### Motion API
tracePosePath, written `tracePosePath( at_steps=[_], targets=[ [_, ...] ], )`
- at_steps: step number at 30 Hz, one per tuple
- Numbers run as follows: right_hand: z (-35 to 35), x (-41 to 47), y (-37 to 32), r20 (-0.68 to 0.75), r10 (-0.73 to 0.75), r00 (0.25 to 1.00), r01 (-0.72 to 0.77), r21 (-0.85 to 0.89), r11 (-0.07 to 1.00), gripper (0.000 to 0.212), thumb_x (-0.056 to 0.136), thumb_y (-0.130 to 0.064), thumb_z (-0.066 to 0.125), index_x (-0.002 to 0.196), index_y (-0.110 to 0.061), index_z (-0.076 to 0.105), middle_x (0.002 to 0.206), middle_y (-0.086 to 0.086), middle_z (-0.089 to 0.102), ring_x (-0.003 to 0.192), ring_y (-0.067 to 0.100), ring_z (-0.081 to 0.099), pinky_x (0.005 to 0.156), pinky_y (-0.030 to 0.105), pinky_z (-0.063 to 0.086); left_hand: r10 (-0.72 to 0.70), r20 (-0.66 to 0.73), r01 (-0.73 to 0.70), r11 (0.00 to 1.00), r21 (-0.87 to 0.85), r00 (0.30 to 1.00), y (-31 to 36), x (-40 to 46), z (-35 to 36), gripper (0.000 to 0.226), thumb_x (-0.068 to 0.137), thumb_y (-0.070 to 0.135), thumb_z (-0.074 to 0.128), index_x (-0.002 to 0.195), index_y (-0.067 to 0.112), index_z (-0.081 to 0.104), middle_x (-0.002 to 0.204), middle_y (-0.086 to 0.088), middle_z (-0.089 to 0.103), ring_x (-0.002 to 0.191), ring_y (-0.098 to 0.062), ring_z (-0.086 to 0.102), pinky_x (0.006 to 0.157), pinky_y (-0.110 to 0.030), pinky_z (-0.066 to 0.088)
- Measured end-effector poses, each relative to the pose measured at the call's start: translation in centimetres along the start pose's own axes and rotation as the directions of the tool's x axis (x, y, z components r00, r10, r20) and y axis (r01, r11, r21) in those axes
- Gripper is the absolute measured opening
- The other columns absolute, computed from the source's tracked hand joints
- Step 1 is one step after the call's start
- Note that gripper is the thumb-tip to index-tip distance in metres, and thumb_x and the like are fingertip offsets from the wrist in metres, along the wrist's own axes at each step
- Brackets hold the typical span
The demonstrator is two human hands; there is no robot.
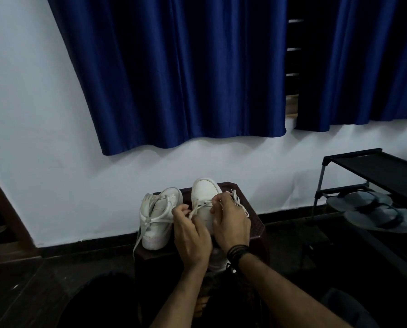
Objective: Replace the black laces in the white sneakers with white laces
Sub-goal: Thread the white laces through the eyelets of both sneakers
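Two white sneakers stood side by side on a small dark table set against the wall, toes toward the wall. The left sneaker sat at the table's left edge, threaded with a white lace whose loose end trailed over that edge. The right sneaker occupied the table's middle; only its toe and upper eyelets were visible, the remainder being hidden behind both hands.

The left hand was over the gap between the two sneakers, fingers curled, pinching a strand of the second lace near the right sneaker's tongue. The right hand covered the right side of that sneaker, fingers curled at the upper eyelets and gripping the same lace; the exact point of hold was obscured by the knuckles. A further length of white lace ran out past the right hand toward the table's right edge. A dark corded band circled the right wrist. No black lace could be identified with certainty; a dark tangle below the right wrist was too dim to tell.

Surroundings: blue curtains hung above the table, with a dark gap showing window bars between the two panels. A black shoe rack stood well right of the table, holding a pair of grey flip-flops on its lower shelf. The floor was dark. A dark wooden frame stood at the far left.
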State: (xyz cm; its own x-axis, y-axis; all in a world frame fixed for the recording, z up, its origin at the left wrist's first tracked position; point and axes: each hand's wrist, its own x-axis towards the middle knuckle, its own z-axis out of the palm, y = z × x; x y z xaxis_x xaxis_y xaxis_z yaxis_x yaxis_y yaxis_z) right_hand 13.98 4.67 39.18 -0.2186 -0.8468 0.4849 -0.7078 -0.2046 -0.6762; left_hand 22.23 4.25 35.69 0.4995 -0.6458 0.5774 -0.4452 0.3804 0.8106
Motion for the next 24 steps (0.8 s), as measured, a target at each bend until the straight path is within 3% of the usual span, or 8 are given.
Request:
tracePosePath(
  at_steps=[4,9,14,18,20,24],
  targets=[
    [0.1,0.1,-0.1,0.001,-0.046,0.999,0.046,-0.056,0.997,0.01,0.098,-0.024,0.045,0.105,-0.026,0.052,0.091,0.0,0.069,0.088,0.029,0.064,0.069,0.038,0.045,-0.04,-0.011,0.039,0.998,-0.047,0.999,-0.7,-0.1,-0.1,0.019,0.086,0.031,0.04,0.09,0.015,0.05,0.089,-0.006,0.062,0.082,-0.025,0.055,0.074,-0.037,0.044],
    [0.6,0.2,0.1,0.009,-0.094,0.996,0.094,-0.085,0.992,0.01,0.099,-0.026,0.044,0.102,-0.026,0.053,0.086,-0.003,0.07,0.082,0.029,0.065,0.067,0.036,0.044,-0.09,-0.021,0.088,0.994,-0.066,0.996,-1.5,-0.3,-0.2,0.023,0.089,0.033,0.04,0.082,0.014,0.051,0.082,-0.005,0.06,0.079,-0.025,0.052,0.072,-0.029,0.034],
    [0.9,0.3,0.4,0.048,-0.098,0.994,0.103,-0.122,0.987,0.009,0.099,-0.028,0.044,0.102,-0.028,0.053,0.085,-0.003,0.07,0.081,0.026,0.066,0.066,0.036,0.045,-0.136,-0.016,0.135,0.99,-0.046,0.991,-1.6,0.0,-0.3,0.026,0.089,0.028,0.044,0.089,0.008,0.061,0.091,-0.015,0.069,0.085,-0.03,0.058,0.078,-0.039,0.046],
    [1.0,0.3,0.3,0.091,-0.113,0.989,0.125,-0.141,0.982,0.011,0.099,-0.032,0.044,0.103,-0.029,0.054,0.086,-0.002,0.07,0.084,0.025,0.065,0.067,0.036,0.048,-0.169,-0.039,0.165,0.982,-0.089,0.985,-1.5,0.1,-0.3,0.025,0.087,0.025,0.046,0.082,0.007,0.063,0.084,-0.014,0.069,0.08,-0.031,0.06,0.076,-0.04,0.047],
    [1.0,0.2,0.2,0.087,-0.122,0.989,0.135,-0.157,0.978,0.012,0.099,-0.031,0.044,0.103,-0.028,0.055,0.087,0.0,0.07,0.085,0.027,0.065,0.067,0.036,0.045,-0.238,-0.042,0.23,0.962,-0.15,0.97,-1.4,0.1,-0.2,0.025,0.085,0.026,0.048,0.081,0.009,0.065,0.083,-0.009,0.07,0.081,-0.028,0.06,0.079,-0.041,0.05],
    [1.0,0.0,-0.3,0.085,-0.112,0.99,0.126,-0.172,0.977,0.014,0.099,-0.028,0.045,0.105,-0.025,0.057,0.091,0.005,0.07,0.089,0.029,0.065,0.067,0.036,0.04,-0.402,0.009,0.382,0.861,-0.337,0.916,-0.9,0.4,-0.3,0.016,0.08,0.025,0.053,0.067,0.027,0.063,0.068,0.017,0.068,0.077,-0.016,0.058,0.076,-0.029,0.047]
  ],
)
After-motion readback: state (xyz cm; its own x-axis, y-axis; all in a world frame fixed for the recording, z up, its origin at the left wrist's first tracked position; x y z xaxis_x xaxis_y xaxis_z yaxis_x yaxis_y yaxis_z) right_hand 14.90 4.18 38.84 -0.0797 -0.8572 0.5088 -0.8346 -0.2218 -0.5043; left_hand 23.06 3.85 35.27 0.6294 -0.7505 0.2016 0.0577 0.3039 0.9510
